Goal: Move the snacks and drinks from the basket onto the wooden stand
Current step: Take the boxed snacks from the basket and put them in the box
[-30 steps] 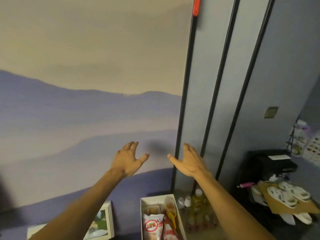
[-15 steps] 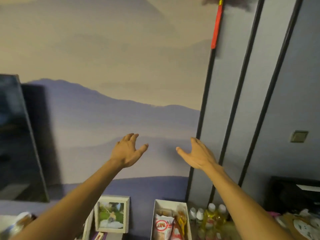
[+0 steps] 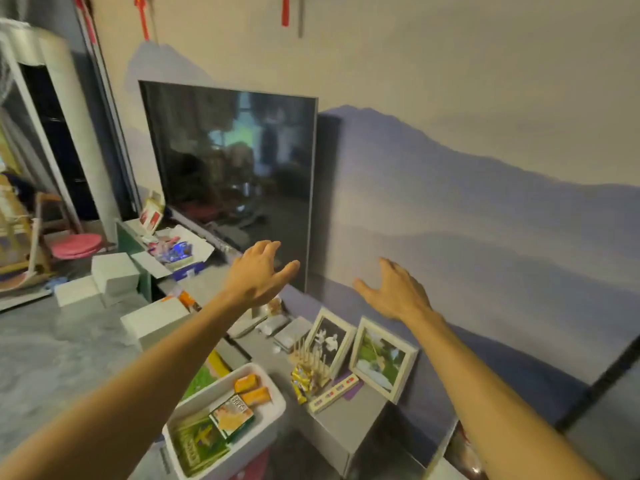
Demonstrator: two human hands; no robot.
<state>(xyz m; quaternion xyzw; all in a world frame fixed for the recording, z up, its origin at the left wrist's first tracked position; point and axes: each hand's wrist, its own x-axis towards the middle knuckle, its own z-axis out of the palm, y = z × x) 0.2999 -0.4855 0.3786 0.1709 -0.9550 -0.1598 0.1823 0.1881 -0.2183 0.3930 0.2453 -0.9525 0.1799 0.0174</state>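
1. The left hand (image 3: 258, 271) is hovering open in the air, fingers straight and holding nothing, in front of the lower right corner of the television (image 3: 235, 168).
2. The right hand (image 3: 394, 292) is also hovering open and holding nothing, with relaxed fingers, near the mural wall (image 3: 485, 209) and above the picture frames.
3. The low grey table (image 3: 259, 348) is running along the wall and carrying the television.
4. Two white picture frames (image 3: 381, 365) are leaning against the wall at the near end of the table.
5. The wooden stand (image 3: 310, 356), a rack of upright pegs, is standing on the table just in front of the frames. A yellow snack packet (image 3: 300, 381) is touching its near side.
6. The white basket (image 3: 278, 408) is sitting just beside the front edge of the table, lower than the tabletop. What it rests on cannot be told.
7. The basket is holding a green packet (image 3: 199, 443), a small printed box (image 3: 231, 415) and orange packs (image 3: 254, 389).
8. White boxes (image 3: 114, 271) are lying on the grey marbled floor (image 3: 45, 348) to the left.
9. Red tassels (image 3: 285, 10) are hanging high on the wall.
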